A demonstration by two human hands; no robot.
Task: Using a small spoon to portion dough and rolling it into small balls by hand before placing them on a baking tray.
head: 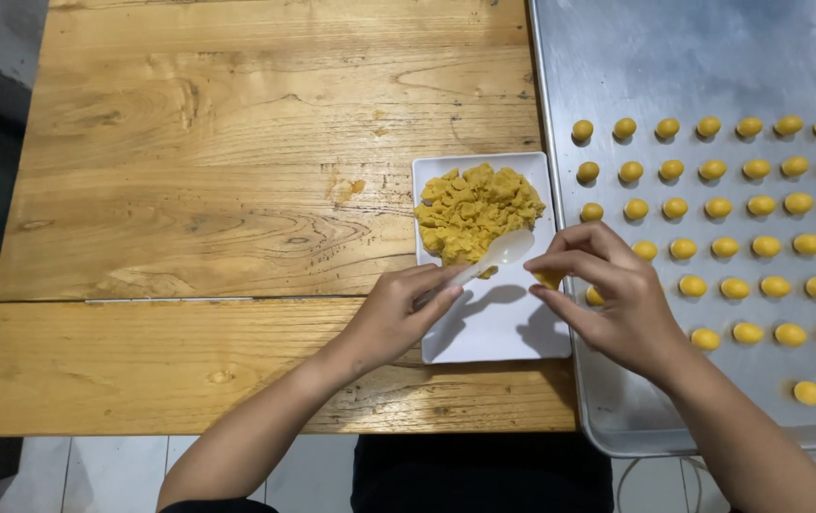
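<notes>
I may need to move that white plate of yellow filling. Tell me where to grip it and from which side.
Grip the white plate by its bare near rim, coming from the table's front edge. The filling sits heaped on the far half, and the metal tray butts against its right side. The left hand holds a white spoon over it, so clear that first.

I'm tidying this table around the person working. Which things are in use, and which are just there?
In use:
left hand holding white plastic spoon
right hand pinching small yellow dough piece
square white plate
crumbly yellow dough heap
metal baking tray
rows of yellow dough balls

Just there:
wooden table
</notes>
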